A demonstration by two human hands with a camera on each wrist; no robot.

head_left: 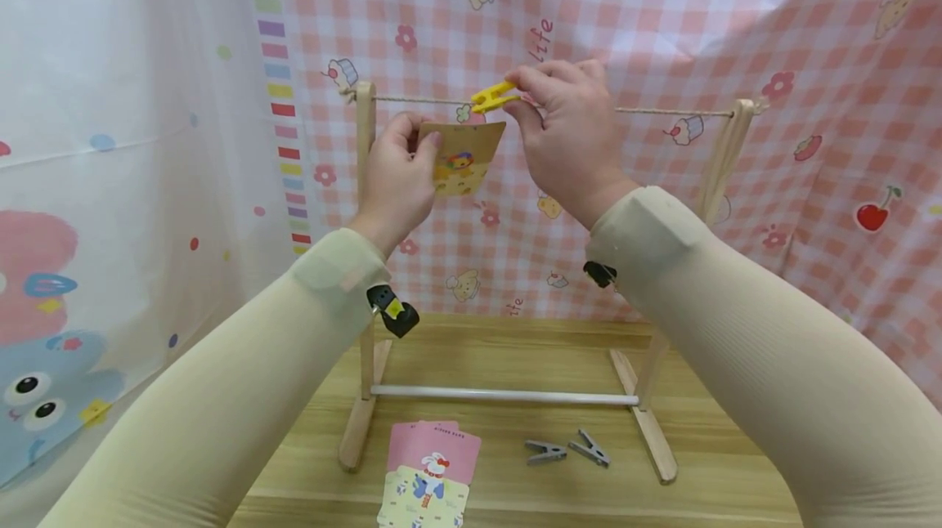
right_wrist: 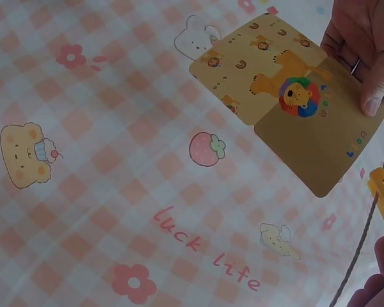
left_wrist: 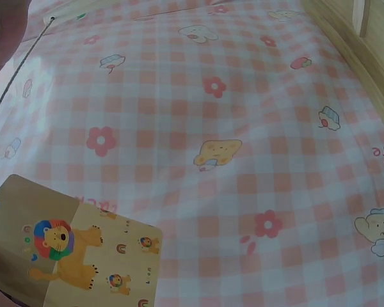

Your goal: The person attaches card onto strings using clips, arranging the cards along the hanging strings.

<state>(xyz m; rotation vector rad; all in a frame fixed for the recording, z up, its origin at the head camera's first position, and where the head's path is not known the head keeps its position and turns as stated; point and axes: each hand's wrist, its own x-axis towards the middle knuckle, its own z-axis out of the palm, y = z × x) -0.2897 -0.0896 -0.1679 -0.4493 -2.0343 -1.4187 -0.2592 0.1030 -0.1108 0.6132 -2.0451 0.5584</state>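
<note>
My left hand (head_left: 401, 172) pinches a tan and yellow card (head_left: 471, 148) by its left edge, thumb on the front. A lion with a many-coloured mane is printed on the card (right_wrist: 288, 109), as the right wrist view shows. Just below the thin rope (head_left: 423, 100) the card hangs in that hand, apart from the peg. Between thumb and fingers my right hand (head_left: 574, 127) pinches the handle ends of a yellow clothespin (head_left: 491, 96). Its tip overlaps the rope in the head and right wrist views; whether it bites on the rope, I cannot tell.
The rope runs between two wooden posts (head_left: 365, 127) of a stand with a white crossbar (head_left: 508, 395). On the wooden table (head_left: 559, 503) lie overlapping pink and yellow cards (head_left: 434, 463) and two grey clothespins (head_left: 546, 452). A checked pink cloth (head_left: 434, 29) hangs behind.
</note>
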